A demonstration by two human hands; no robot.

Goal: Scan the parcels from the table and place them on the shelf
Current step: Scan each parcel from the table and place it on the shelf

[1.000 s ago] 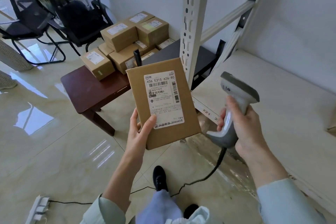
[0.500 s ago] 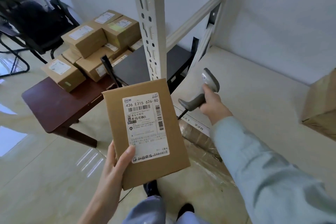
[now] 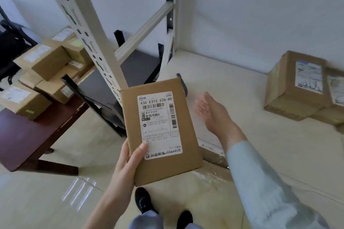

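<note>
My left hand [image 3: 128, 161] grips the lower left corner of a flat brown parcel [image 3: 162, 132], its white shipping label facing up, thumb on the label. My right hand [image 3: 212, 113] hovers empty to the right of the parcel above the cream shelf board [image 3: 232, 87], palm turned toward the parcel with fingers straight. Only a dark grey part of the scanner [image 3: 183, 83] shows on the shelf behind the parcel's top right corner. Several more brown parcels [image 3: 44, 72] are stacked on the dark red table [image 3: 28, 135] at the left.
Two labelled boxes [image 3: 297, 87] stand on the shelf at the right. A perforated cream shelf upright [image 3: 87, 39] rises between table and shelf, with a dark grey lower board [image 3: 134, 69] behind it. My shoes [image 3: 143, 201] are on the glossy floor below.
My right hand has let go of the scanner on the shelf and drawn back, open, beside the parcel. The view has swung right, showing the boxes on the shelf.
</note>
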